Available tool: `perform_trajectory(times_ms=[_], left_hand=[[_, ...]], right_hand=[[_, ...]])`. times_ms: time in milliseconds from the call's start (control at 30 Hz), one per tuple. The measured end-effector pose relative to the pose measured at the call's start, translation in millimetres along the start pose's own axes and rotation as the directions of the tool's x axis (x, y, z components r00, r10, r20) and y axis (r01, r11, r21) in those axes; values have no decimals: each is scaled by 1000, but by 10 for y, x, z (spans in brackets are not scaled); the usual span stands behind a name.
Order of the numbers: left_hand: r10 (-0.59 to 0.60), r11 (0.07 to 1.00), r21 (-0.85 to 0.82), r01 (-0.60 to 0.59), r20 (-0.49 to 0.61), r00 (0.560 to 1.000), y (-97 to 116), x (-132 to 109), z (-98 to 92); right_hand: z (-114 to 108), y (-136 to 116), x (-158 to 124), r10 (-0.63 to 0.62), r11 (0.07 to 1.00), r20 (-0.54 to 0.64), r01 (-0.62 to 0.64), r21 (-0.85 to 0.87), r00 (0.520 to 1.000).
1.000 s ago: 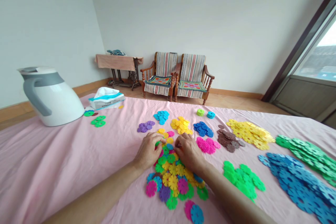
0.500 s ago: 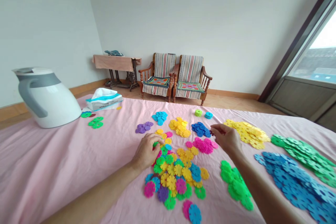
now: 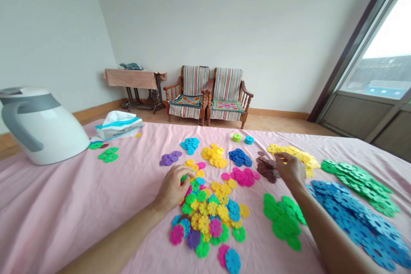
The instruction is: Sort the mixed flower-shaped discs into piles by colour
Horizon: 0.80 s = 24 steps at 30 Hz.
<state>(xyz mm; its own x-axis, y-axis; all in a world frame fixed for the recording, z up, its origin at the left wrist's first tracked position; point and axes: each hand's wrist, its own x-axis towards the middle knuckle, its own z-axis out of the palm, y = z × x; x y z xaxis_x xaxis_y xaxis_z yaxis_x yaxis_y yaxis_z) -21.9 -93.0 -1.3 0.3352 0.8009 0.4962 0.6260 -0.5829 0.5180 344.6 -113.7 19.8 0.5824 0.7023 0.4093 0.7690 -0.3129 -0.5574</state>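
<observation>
My left hand (image 3: 173, 185) is curled at the upper left edge of a mixed heap of notched plastic discs (image 3: 208, 209). A green disc (image 3: 184, 178) shows between its thumb and fingers. My right hand (image 3: 291, 170) is over the right edge of a brown disc pile (image 3: 268, 170), thumb and fingers apart, with nothing visible in them. Beyond that hand lies a yellow pile (image 3: 297, 154). Left of the brown discs are pink discs (image 3: 243, 176) and dark blue discs (image 3: 240, 157). A bright green pile (image 3: 284, 220) sits nearer, left of my right forearm.
Large blue (image 3: 359, 222) and green (image 3: 359, 184) disc piles cover the table's right side. Purple (image 3: 171, 158), light blue (image 3: 190, 145) and yellow (image 3: 214, 156) groups stand farther back. A white jug (image 3: 54, 128) and tissue box (image 3: 119, 126) are on the left of the pink cloth (image 3: 135, 184).
My right hand has moved right, away from the dark blue discs, and its pinch on a brown disc has opened. The brown pile has come into sight. My left hand stays by the heap.
</observation>
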Motion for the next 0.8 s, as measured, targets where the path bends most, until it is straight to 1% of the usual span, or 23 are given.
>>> perform_trajectory(times_ms=[67,100,133,167,233,267,300,333,367,400,433,533,667,800], left_hand=[[1,1000,-3,-1,0,1000,-6,-2,2],[1,1000,-2,-1,-2,1000,-11,-3,4],[0,1000,1,0,-3,1000,-15,-4,6],[-1,1000,4,1,-5,1000,-18,-6,9],[-3,1000,11,3,-8,1000,-23,-9,11],[-3,1000,13,4,-10,1000,-24,-10,12],[-4,1000,13,4,-11,1000,-24,-11,12],[-4,1000,11,4,-12,1000,-23,-11,11],[-5,1000,10,5,-13,1000,-22,-11,9],[-6,1000,8,6,-11,1000,-19,-11,8],[-7,1000,7,7,-10,1000,-16,-10,5],[-15,1000,5,15,1,1000,1,-7,-3],[-20,1000,-1,20,5,1000,19,-5,-8],[-20,1000,-5,20,3,1000,18,-7,-5]], right_hand=[[-10,-124,-43,-54,998,29,53,32,998],[-8,-207,-82,-96,994,65,92,61,993],[-1,-302,-136,-148,986,114,138,98,982],[8,-404,-207,-214,972,174,191,139,961],[26,-612,-392,-352,929,274,300,214,895],[31,-708,-498,-412,906,317,347,243,854],[32,-794,-605,-478,876,361,400,271,801],[29,-867,-705,-559,829,417,491,266,717],[24,-924,-794,-586,805,438,551,220,682],[19,-965,-865,-592,789,461,593,162,661],[16,-991,-918,-591,775,477,622,112,651],[29,-1000,-976,-563,773,494,634,30,663],[65,-959,-950,-547,777,507,629,11,666],[26,-981,-963,-539,785,520,619,26,663]])
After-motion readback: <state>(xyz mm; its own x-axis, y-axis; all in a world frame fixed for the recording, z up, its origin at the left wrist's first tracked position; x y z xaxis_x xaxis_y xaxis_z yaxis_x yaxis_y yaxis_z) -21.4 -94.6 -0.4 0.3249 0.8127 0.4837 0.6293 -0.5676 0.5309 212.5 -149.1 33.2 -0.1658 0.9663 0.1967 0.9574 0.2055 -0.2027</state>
